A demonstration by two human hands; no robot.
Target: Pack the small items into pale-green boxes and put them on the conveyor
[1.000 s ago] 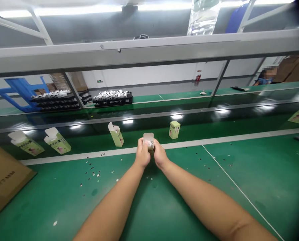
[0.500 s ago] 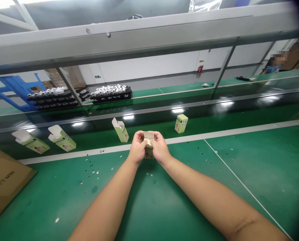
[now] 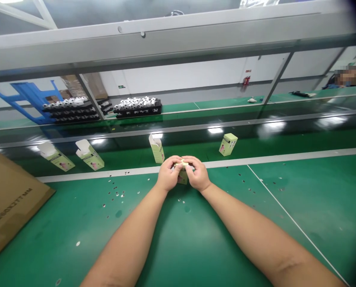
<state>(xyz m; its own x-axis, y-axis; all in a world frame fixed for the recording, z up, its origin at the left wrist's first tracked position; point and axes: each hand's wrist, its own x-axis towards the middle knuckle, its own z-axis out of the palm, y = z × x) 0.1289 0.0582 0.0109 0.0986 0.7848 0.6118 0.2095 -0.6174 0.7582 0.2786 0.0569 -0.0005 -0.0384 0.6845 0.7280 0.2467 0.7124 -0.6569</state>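
Left hand: your left hand (image 3: 168,174) was clenched on the near left side of the small green box (image 3: 182,178), fingers curled over its top.

Right hand: your right hand (image 3: 197,173) was clenched on the box's right side, its fingers meeting those of the left hand above the box.

Grip: both grips were closed on the box, and neither was released.

Box: the box sat between your palms, mostly hidden, just above the white stripe (image 3: 240,161) on the desk (image 3: 300,207). A pale flap (image 3: 183,163) showed at its top, between your fingers. You could not tell whether the box touched the desk.

Beyond the box: an upright open box (image 3: 157,148) stood just to the far left, and a closed box (image 3: 228,144) stood to the far right, tilted. Two open boxes (image 3: 88,154) (image 3: 56,156) lay further left.

Near the box: small dark and white specks (image 3: 115,193) were scattered on the desk to its left, and a cardboard sheet (image 3: 7,199) lay well to its left.

Far from the box: black trays of football-patterned balls (image 3: 137,107) sat on a distant bench, and a blurred co-worker (image 3: 344,77) was at the far right.
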